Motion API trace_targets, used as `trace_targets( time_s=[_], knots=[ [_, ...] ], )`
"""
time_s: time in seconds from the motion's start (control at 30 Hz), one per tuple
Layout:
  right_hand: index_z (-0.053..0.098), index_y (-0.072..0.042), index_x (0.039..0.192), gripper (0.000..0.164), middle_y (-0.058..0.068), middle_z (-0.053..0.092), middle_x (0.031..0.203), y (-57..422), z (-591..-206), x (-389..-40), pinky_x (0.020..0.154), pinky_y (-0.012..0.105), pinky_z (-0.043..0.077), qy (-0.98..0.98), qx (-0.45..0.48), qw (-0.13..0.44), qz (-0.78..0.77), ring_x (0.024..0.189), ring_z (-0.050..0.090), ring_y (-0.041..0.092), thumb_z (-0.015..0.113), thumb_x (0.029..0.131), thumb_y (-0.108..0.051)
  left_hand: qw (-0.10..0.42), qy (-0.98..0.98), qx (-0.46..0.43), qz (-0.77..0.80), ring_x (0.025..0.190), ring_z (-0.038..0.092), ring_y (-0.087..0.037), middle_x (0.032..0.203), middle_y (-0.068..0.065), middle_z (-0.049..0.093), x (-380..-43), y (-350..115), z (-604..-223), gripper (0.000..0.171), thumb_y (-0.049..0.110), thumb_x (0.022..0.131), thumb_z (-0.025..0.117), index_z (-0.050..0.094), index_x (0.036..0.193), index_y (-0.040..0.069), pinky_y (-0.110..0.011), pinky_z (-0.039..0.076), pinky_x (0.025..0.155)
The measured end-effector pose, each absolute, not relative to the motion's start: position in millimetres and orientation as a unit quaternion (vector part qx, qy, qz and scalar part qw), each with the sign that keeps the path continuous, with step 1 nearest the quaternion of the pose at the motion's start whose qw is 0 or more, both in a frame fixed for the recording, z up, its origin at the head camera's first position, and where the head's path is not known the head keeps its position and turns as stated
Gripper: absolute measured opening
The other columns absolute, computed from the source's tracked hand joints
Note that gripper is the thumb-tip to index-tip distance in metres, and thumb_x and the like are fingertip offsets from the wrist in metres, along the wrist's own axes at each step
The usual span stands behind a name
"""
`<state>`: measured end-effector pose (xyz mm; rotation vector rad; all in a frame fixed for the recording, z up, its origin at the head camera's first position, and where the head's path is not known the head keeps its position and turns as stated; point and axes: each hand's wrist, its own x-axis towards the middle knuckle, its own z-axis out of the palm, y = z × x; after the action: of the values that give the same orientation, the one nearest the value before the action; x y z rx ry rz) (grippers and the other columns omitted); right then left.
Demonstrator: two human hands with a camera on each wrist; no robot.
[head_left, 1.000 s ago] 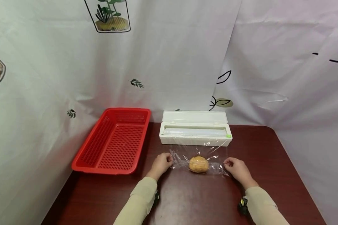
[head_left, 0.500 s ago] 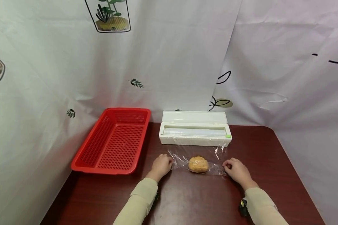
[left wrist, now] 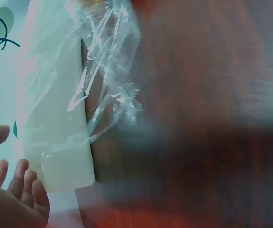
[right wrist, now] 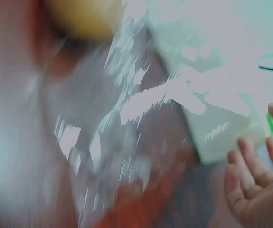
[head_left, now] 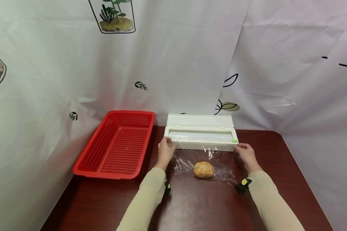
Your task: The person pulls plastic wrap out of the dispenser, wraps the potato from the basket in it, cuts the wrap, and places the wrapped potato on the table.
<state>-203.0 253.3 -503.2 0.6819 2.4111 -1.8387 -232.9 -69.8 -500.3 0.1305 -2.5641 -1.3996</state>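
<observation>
A golden-brown bun (head_left: 203,170) lies on the table, wrapped in clear cling film (head_left: 224,174). The film runs back from the bun to the roll inside a white cling film dispenser (head_left: 203,146), whose lid stands raised. At the dispenser's left end is my left hand (head_left: 166,152), fingers loosely bent and thumb apart, nothing between them. My right hand (head_left: 246,154) is by the right end, close to the green slider (head_left: 235,141). Its fingers look relaxed and hold nothing in the right wrist view. Whether the fingertips touch the dispenser is hard to tell.
A red plastic basket (head_left: 138,160) with slotted sides stands to the left of the dispenser. The dark reddish table (head_left: 196,205) meets a pale printed curtain (head_left: 185,64) behind and on both sides.
Both hands have left the side ends of the film by the bun and moved back to the two ends of the dispenser. Bun and dispenser have stayed in place.
</observation>
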Motion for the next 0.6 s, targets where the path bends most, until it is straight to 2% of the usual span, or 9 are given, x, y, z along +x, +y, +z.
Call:
trace_targets(
  time_s=[0.1,0.27,0.33,0.47,0.6],
  knots=[
    [0.042,0.002,0.119,0.048,0.011,0.056,0.103,247,-498,-209,0.084,0.041,0.044,0.741,0.254,0.011,-0.622,0.104,0.054,0.03,0.062,0.088,-0.028,0.124,-0.894,0.047,-0.428,0.089,0.046,-0.029,0.089,-0.009,0.056,-239,-67,-498,0.029,0.017,0.074,0.076,0.059,0.095,0.008,-0.044,0.039,0.076],
    [0.048,-0.001,0.112,0.039,0.0,0.058,0.085,245,-495,-211,0.074,0.034,0.045,0.738,0.276,-0.001,-0.615,0.086,0.059,0.019,0.067,0.085,-0.022,0.15,-0.913,0.06,-0.374,0.084,0.047,-0.027,0.082,-0.005,0.053,-247,-67,-501,0.038,0.014,0.075,0.075,0.061,0.111,0.012,-0.042,0.04,0.075],
    [0.05,-0.001,0.112,0.04,-0.003,0.058,0.081,246,-494,-212,0.072,0.032,0.045,0.743,0.275,0.001,-0.61,0.083,0.058,0.016,0.068,0.084,-0.022,0.158,-0.915,0.06,-0.367,0.083,0.048,-0.028,0.081,-0.005,0.053,-249,-67,-502,0.036,0.014,0.078,0.073,0.063,0.112,0.012,-0.042,0.04,0.076],
    [0.053,0.001,0.119,0.044,-0.005,0.059,0.08,249,-491,-213,0.077,0.036,0.045,0.751,0.254,0.017,-0.609,0.088,0.058,0.021,0.068,0.084,-0.022,0.17,-0.913,0.051,-0.366,0.084,0.05,-0.029,0.082,-0.008,0.056,-250,-68,-502,0.011,0.013,0.079,0.071,0.071,0.09,0.011,-0.042,0.042,0.077],
    [0.054,0.002,0.124,0.049,-0.001,0.06,0.091,256,-486,-211,0.083,0.039,0.044,0.772,0.222,0.047,-0.593,0.094,0.055,0.023,0.065,0.086,-0.027,0.173,-0.896,0.037,-0.408,0.082,0.052,-0.026,0.081,-0.008,0.058,-248,-69,-502,0.004,0.011,0.079,0.07,0.069,0.082,0.008,-0.039,0.043,0.073]
  ],
)
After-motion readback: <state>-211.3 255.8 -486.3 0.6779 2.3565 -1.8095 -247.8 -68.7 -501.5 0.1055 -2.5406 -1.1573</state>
